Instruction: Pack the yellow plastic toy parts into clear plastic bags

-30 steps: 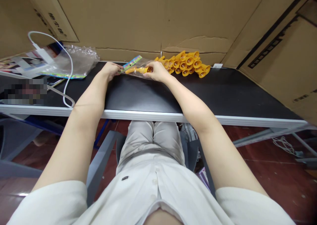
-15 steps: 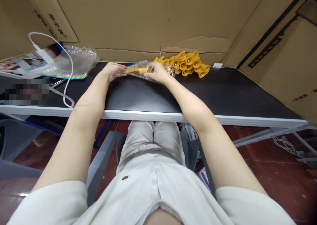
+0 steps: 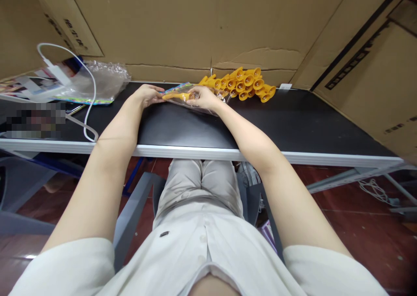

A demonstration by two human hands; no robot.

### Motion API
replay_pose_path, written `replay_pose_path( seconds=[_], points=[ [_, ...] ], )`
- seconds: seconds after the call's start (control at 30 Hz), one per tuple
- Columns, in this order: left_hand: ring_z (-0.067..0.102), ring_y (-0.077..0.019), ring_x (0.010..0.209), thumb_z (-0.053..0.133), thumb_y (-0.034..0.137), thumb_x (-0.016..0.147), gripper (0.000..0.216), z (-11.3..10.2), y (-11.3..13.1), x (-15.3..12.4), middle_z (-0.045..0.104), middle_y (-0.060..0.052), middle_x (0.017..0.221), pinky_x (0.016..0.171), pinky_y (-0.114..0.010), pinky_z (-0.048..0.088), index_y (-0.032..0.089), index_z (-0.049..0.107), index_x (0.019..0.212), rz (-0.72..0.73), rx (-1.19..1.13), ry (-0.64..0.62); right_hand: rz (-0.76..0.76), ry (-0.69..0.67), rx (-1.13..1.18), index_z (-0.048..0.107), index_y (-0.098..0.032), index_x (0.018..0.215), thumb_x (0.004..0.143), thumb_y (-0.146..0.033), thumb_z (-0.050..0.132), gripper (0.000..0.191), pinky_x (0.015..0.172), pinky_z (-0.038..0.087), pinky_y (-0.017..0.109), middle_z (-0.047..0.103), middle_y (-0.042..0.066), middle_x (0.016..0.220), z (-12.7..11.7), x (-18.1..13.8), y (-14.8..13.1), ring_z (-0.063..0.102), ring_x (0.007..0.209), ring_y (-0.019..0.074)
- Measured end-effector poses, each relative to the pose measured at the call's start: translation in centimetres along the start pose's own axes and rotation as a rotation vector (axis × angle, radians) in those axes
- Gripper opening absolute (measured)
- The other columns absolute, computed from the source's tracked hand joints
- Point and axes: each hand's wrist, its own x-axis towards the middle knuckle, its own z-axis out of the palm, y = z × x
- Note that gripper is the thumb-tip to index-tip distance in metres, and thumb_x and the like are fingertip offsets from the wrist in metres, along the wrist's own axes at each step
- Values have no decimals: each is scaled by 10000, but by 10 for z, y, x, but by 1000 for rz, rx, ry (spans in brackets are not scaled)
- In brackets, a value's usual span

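Observation:
A clear plastic bag [image 3: 204,110] with a colourful printed strip lies low over the black tabletop between my hands. My left hand [image 3: 150,95] is closed on the bag's left end, fingers pointing right. A yellow plastic piece [image 3: 178,96], narrow at the left and flared like a small horn at the right, shows at the bag, its tip by my left fingertips. My right hand [image 3: 206,99] curls around the flared end, thumb nearer me. Whether bag film lies between those fingers and the piece I cannot tell. Similar yellow pieces [image 3: 249,81] are heaped just beyond my right hand.
More clear bags [image 3: 100,81] lie at the left back. A white cable [image 3: 94,85] loops from a white plug-like block [image 3: 61,74] to the table's front edge [image 3: 189,152]. Cardboard walls [image 3: 182,26] close off the back and right side.
The yellow piece between my hands has shifted slightly left, and its flared end now shows more plainly. The right hand's fingers have opened a little around it; the left hand barely moved.

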Motion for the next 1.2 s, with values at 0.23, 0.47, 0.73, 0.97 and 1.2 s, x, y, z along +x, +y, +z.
replay_pose_path(
  seconds=[0.23, 0.47, 0.73, 0.97, 1.2],
  points=[
    [767, -275, 1217, 632, -186, 690, 432, -6, -4, 13, 766, -130, 1169, 1106, -405, 635, 137, 666, 975, -2, 156, 122, 37, -44, 121, 799, -133, 1132, 773, -178, 865, 368, 1060, 604, 382, 809, 88, 1109, 9, -1, 2, 746, 1039, 228],
    [743, -302, 1279, 646, 80, 814, 339, -5, -7, 12, 819, -119, 1235, 1179, -351, 537, 142, 820, 1097, 404, 632, 90, 81, -134, 288, 863, -138, 1068, 714, -134, 899, 356, 1157, 581, 432, 849, 87, 1092, 9, -9, -7, 783, 1088, 258],
    [716, -321, 1239, 704, 178, 755, 229, 10, -6, 14, 807, -115, 1022, 1197, -342, 490, 162, 796, 964, 391, 713, 53, 11, -161, 239, 869, -144, 1031, 716, -154, 864, 315, 1204, 550, 473, 858, 84, 1116, 3, -9, -15, 780, 1170, 282],
    [612, -467, 1442, 758, 215, 708, 352, -14, -14, 28, 793, -212, 1295, 1288, -563, 430, 203, 805, 1057, 293, 756, 254, 20, 242, 72, 786, -162, 1029, 973, -262, 587, 230, 1028, 650, 451, 794, 87, 1016, -15, 10, 5, 790, 971, 238],
    [619, -470, 1460, 696, 199, 765, 583, -12, -9, 22, 715, -240, 1503, 1256, -584, 471, 173, 800, 1339, 198, 932, 301, 57, 285, -373, 763, -114, 1289, 990, -105, 511, 391, 1202, 541, 527, 757, 179, 1365, -31, 9, 34, 706, 1312, 333]
  ],
)
